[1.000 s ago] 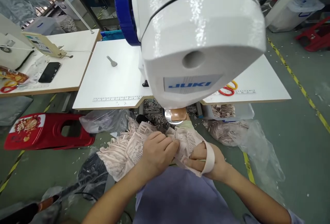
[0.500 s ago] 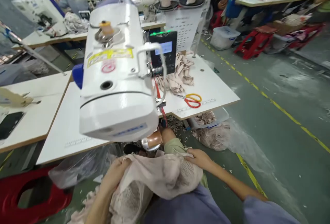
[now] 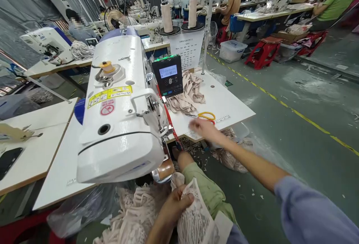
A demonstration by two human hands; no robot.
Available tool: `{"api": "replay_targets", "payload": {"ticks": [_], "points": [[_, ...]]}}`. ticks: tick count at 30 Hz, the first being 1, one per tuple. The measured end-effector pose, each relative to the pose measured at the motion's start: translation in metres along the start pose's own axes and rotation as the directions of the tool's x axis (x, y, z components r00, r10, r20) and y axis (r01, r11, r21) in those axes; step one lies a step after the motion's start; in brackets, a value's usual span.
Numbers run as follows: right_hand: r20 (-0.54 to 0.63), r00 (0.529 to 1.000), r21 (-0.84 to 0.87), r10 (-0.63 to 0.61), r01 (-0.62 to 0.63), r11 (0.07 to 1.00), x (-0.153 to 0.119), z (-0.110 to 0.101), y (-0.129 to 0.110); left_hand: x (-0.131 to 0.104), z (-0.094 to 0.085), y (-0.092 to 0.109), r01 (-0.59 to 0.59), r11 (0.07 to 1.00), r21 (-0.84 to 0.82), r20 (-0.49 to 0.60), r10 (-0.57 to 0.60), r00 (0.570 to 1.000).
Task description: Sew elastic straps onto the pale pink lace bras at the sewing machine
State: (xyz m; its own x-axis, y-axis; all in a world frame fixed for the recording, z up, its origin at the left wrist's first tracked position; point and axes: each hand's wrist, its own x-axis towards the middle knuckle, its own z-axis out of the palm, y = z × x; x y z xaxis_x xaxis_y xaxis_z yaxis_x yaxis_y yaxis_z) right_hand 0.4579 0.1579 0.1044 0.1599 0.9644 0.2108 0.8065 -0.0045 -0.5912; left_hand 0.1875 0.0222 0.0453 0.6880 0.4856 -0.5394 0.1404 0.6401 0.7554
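Observation:
My left hand pinches a beige lace fabric piece above my lap. Over the right part of the white table, my right hand is reached out beside the scissors with yellow and red handles; its fingers are smeared by motion. Behind it lies a heap of beige strips, next to the control panel. The white sewing machine fills the middle left. More beige fabric is bunched low, left of my left hand.
A phone lies on the left table. Two thread cones stand behind the panel. Below the table's right edge is a bin with fabric. Red stools and people at other machines are further back.
My right hand has let go of the fabric and moved up over the table to the scissors. My left hand has moved right with the fabric. The view has tilted up.

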Motion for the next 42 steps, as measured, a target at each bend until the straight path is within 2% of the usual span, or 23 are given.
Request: {"api": "replay_targets", "payload": {"ticks": [2, 5, 7, 9, 12, 14, 16, 17, 18, 20, 22, 24, 26, 28, 30, 32, 34, 36, 38, 39, 40, 41, 42], "points": [[-0.021, 0.995, -0.042, 0.101, -0.102, 0.994, 0.039, -0.007, -0.008, -0.005, -0.002, 0.004, -0.011, 1.000, -0.025, -0.045, 0.010, 0.999], [-0.019, 0.980, -0.066, 0.196, -0.197, 0.978, 0.090, -0.017, -0.019, -0.014, -0.003, 0.014, -0.087, 0.996, 0.015, -0.098, 0.088, 0.991], [0.000, 0.977, -0.049, 0.213, -0.212, 0.976, 0.106, -0.025, -0.025, -0.022, -0.003, 0.021, -0.122, 0.992, 0.013, -0.169, 0.122, 0.978], [0.021, 0.978, -0.004, 0.205, -0.205, 0.979, 0.102, -0.033, -0.031, -0.029, -0.002, 0.028, -0.142, 0.990, -0.004, -0.245, 0.137, 0.960], [0.100, 0.981, 0.135, 0.167, -0.180, 0.974, 0.065, -0.040, -0.038, -0.041, 0.000, 0.037, -0.177, 0.983, 0.058, -0.317, 0.186, 0.930], [0.190, 0.972, 0.265, 0.138, -0.186, 0.946, 0.023, -0.038, -0.042, -0.047, 0.001, 0.042, -0.186, 0.969, 0.162, -0.346, 0.232, 0.909], [0.304, 0.947, 0.432, 0.105, -0.235, 0.871, -0.028, -0.033, -0.046, -0.054, 0.002, 0.046, -0.198, 0.941, 0.275, -0.362, 0.292, 0.886], [0.402, 0.914, 0.642, 0.057, -0.326, 0.694, -0.055, -0.029, -0.049, -0.057, 0.003, 0.047, -0.205, 0.923, 0.327, -0.367, 0.324, 0.872], [0.510, 0.860, 0.733, 0.001, -0.436, 0.522, -0.081, -0.024, -0.052, -0.060, 0.003, 0.048, -0.210, 0.904, 0.373, -0.371, 0.353, 0.859], [0.649, 0.759, 0.721, -0.057, -0.590, 0.363, -0.125, -0.015, -0.059, -0.064, 0.005, 0.048, -0.219, 0.868, 0.445, -0.377, 0.403, 0.834], [0.656, 0.749, 0.724, -0.097, -0.587, 0.362, -0.153, -0.006, -0.069, -0.068, 0.007, 0.048, -0.228, 0.840, 0.492, -0.364, 0.436, 0.823], [0.605, 0.786, 0.747, -0.128, -0.506, 0.431, -0.163, -0.001, -0.078, -0.070, 0.008, 0.048, -0.240, 0.811, 0.533, -0.338, 0.464, 0.819], [0.578, 0.796, 0.759, -0.180, -0.444, 0.475, -0.163, 0.002, -0.087, -0.071, 0.009, 0.049, -0.249, 0.784, 0.569, -0.307, 0.483, 0.820], [0.576, 0.782, 0.768, -0.237, -0.420, 0.483, -0.160, 0.005, -0.095, -0.073, 0.009, 0.051, -0.250, 0.761, 0.598, -0.274, 0.487, 0.829], [0.547, 0.798, 0.778, -0.252, -0.374, 0.505, -0.157, 0.009, -0.101, -0.074, 0.010, 0.052, -0.268, 0.717, 0.644, -0.246, 0.525, 0.815], [0.498, 0.840, 0.784, -0.216, -0.330, 0.526, -0.157, 0.012, -0.106, -0.073, 0.013, 0.048, -0.316, 0.642, 0.699, -0.221, 0.614, 0.758], [0.458, 0.871, 0.806, -0.179, -0.322, 0.497, -0.156, 0.015, -0.109, -0.070, 0.017, 0.039, -0.358, 0.581, 0.731, -0.224, 0.700, 0.678], [0.469, 0.870, 0.819, -0.152, -0.364, 0.442, -0.152, 0.015, -0.110, -0.065, 0.021, 0.027, -0.348, 0.566, 0.747, -0.270, 0.737, 0.619], [0.526, 0.839, 0.795, -0.138, -0.427, 0.432, -0.143, 0.013, -0.108, -0.061, 0.021, 0.020, -0.324, 0.513, 0.795, -0.299, 0.796, 0.527], [0.557, 0.819, 0.774, -0.137, -0.453, 0.442, -0.138, 0.012, -0.107, -0.060, 0.019, 0.020, -0.321, 0.438, 0.840, -0.261, 0.844, 0.469], [0.582, 0.801, 0.755, -0.137, -0.470, 0.456, -0.132, 0.010, -0.105, -0.060, 0.016, 0.023, -0.323, 0.328, 0.888, -0.177, 0.891, 0.419], [0.590, 0.796, 0.744, -0.134, -0.473, 0.471, -0.125, 0.009, -0.102, -0.061, 0.012, 0.028, -0.325, 0.203, 0.923, -0.066, 0.919, 0.388], [0.582, 0.803, 0.744, -0.128, -0.462, 0.483, -0.118, 0.008, -0.099, -0.063, 0.008, 0.034, -0.323, 0.091, 0.942, 0.041, 0.924, 0.379]]}}
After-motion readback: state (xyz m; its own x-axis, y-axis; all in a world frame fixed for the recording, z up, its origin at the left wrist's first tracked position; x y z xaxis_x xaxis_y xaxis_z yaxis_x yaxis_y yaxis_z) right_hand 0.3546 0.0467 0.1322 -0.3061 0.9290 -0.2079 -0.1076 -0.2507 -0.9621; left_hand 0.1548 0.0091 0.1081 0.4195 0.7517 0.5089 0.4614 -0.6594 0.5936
